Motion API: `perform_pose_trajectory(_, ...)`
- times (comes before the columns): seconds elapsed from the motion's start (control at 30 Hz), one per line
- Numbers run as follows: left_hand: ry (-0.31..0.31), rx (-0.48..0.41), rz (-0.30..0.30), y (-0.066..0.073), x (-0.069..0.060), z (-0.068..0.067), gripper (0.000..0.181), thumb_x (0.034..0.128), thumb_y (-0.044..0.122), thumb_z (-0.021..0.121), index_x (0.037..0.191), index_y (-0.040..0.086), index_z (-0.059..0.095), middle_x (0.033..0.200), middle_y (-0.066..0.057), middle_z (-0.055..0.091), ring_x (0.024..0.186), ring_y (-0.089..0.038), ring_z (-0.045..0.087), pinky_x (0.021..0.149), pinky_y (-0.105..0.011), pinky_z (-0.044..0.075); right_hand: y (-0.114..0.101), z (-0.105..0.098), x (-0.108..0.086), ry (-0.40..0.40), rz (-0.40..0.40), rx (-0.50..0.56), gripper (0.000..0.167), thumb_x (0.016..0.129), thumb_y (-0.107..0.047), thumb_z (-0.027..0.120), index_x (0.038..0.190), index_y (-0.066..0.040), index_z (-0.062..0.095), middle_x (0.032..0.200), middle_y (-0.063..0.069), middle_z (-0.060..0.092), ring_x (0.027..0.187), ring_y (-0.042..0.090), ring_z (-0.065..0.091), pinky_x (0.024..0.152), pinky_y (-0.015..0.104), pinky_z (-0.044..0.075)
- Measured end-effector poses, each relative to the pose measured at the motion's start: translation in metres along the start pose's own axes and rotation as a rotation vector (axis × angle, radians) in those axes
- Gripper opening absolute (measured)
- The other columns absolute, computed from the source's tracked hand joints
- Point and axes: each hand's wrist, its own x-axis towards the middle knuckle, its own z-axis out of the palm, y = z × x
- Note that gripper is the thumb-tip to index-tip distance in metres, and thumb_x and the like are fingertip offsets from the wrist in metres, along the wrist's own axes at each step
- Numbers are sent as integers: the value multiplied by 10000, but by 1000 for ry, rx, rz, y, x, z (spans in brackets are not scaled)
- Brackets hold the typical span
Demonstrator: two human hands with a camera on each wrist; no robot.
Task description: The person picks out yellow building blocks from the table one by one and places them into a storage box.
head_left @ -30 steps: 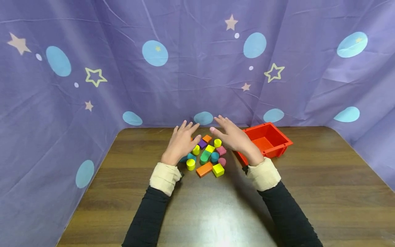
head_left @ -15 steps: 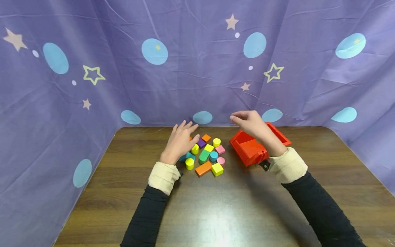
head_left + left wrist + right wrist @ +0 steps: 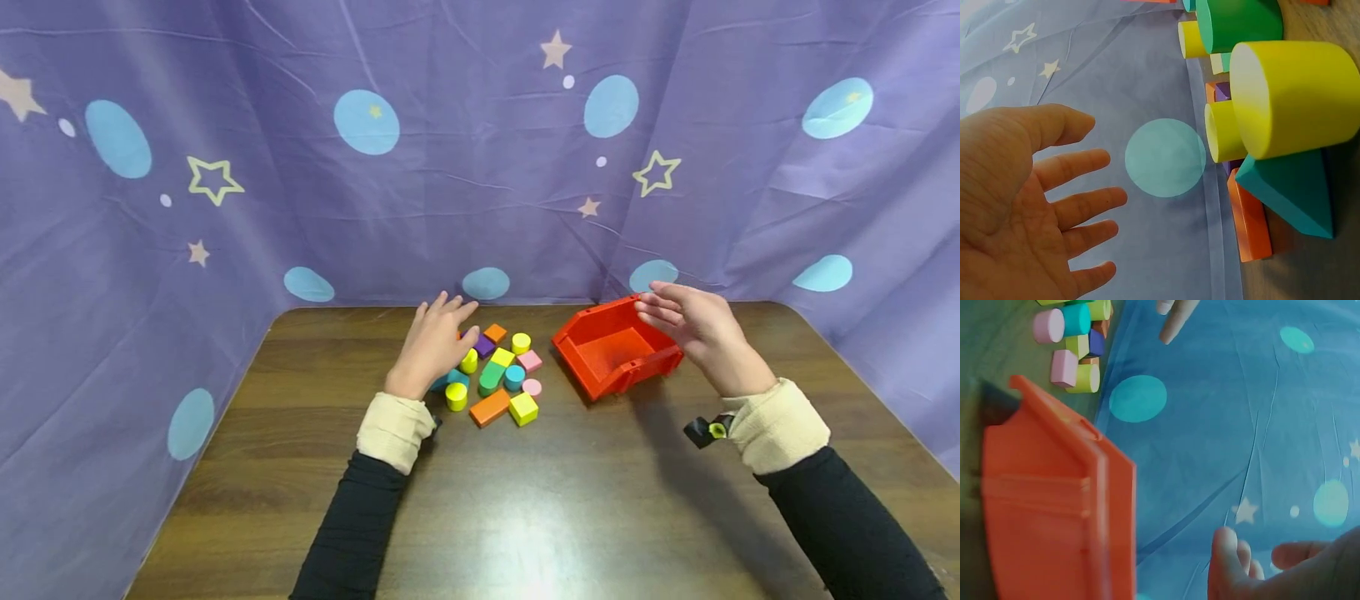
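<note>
My left hand [image 3: 432, 348] hovers over the left side of a cluster of coloured blocks, fingers spread and holding nothing. In the left wrist view its palm faces a yellow cylinder [image 3: 1310, 94] and a teal triangular block [image 3: 1297, 194], apart from both. Among the others are an orange rectangular block [image 3: 490, 408], a yellow cube [image 3: 523, 408], a green block [image 3: 492, 377] and a blue cylinder [image 3: 514, 377]. My right hand [image 3: 708, 337] is raised at the right end of a red bin [image 3: 652, 367], its fingers loosely bent with nothing in them. Whether it touches the rim I cannot tell.
The bin stands right of the blocks on a wooden table [image 3: 465, 517]. A purple patterned curtain [image 3: 450, 200] hangs along the table's back and left edges. A small black device [image 3: 705, 431] sits at my right wrist.
My right hand has moved right, from beside the blocks, across the bin to its right end. My left hand has stayed over the blocks. The bin's inside is now uncovered.
</note>
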Motion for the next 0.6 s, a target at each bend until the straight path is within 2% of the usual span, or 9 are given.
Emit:
perform_pose_trajectory(0.07, -5, -4, -1, 0, 0, 1, 503, 1056, 310, 540, 1519, 119, 501, 1581, -165, 422, 1539, -366, 209, 1227, -582, 123, -1, -12, -3, 30, 38, 95, 274, 1017, 1, 557, 804, -19, 729, 818, 121, 727, 760, 230, 736, 745, 338, 611)
perform_pose_trajectory(0.17, -5, -3, 3, -1, 0, 1, 500, 1055, 299, 541, 1518, 114, 502, 1580, -169, 423, 1536, -372, 214, 1225, -585, 126, 1, -27, -5, 92, 86, 213, 208, 1023, 12, 531, 874, -14, 674, 810, 131, 691, 756, 254, 711, 750, 360, 611)
perform_pose_trajectory(0.27, -4, -1, 4, -2, -1, 1, 498, 1055, 291, 539, 1519, 114, 501, 1579, -170, 423, 1534, -374, 219, 1225, -585, 129, 4, -38, -7, 175, 136, 310, 110, 1026, 10, 519, 994, -74, 582, 806, 117, 647, 763, 244, 674, 773, 355, 608)
perform_pose_trajectory(0.37, -5, -5, 0, -2, -1, 1, 495, 1055, 284, 541, 1520, 116, 500, 1579, -167, 424, 1535, -369, 219, 1227, -580, 130, 9, -46, -9, 264, 177, 383, 161, 1032, -14, 509, 1100, -159, 498, 822, 83, 590, 819, 195, 618, 805, 323, 597)
perform_pose_trajectory(0.43, -5, -8, 0, -2, 0, 1, 495, 1053, 279, 545, 1518, 114, 501, 1578, -168, 425, 1535, -368, 219, 1226, -581, 130, 12, -51, -11, 296, 202, 428, 205, 1036, -31, 506, 1150, -195, 461, 852, 73, 571, 879, 170, 593, 873, 292, 570)
perform_pose_trajectory(0.6, -4, -9, 7, -2, 0, 1, 495, 1050, 272, 548, 1514, 106, 506, 1574, -176, 429, 1533, -375, 222, 1222, -591, 138, 25, -60, -12, 316, 261, 512, 191, 1030, -36, 523, 1176, -154, 487, 921, 68, 610, 973, 150, 589, 1049, 267, 463)
